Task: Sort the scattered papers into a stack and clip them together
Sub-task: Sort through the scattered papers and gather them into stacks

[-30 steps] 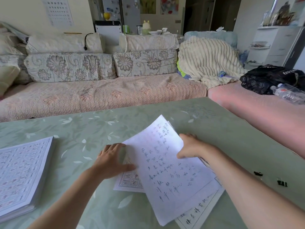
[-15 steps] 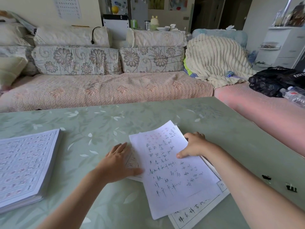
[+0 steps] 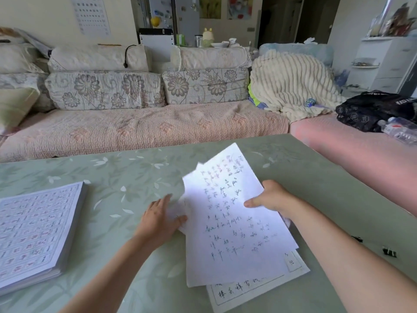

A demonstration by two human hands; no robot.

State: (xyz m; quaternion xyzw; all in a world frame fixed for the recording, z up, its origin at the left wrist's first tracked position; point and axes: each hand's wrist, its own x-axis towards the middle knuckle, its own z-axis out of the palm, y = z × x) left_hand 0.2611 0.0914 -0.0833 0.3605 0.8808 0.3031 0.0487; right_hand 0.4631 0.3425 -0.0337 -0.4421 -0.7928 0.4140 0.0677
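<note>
Papers (image 3: 234,222) lay fanned near the right front corner of the desk (image 3: 112,177), long axis running away. The right hand (image 3: 270,197) pinched their right edge. The left hand (image 3: 158,218), fingers straight, pressed their left edge. The clips (image 3: 389,252) sat nearer the right hand.

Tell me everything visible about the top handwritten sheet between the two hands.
The top sheet is thin white paper with handwriting in dark ink and some red marks near its far end. It lies askew over other sheets, whose edges show at the near side. The right hand pinches its right edge, thumb on top; the left hand, fingers straight, touches the papers at its left edge. Its far part looks slightly raised and blurred.
</note>
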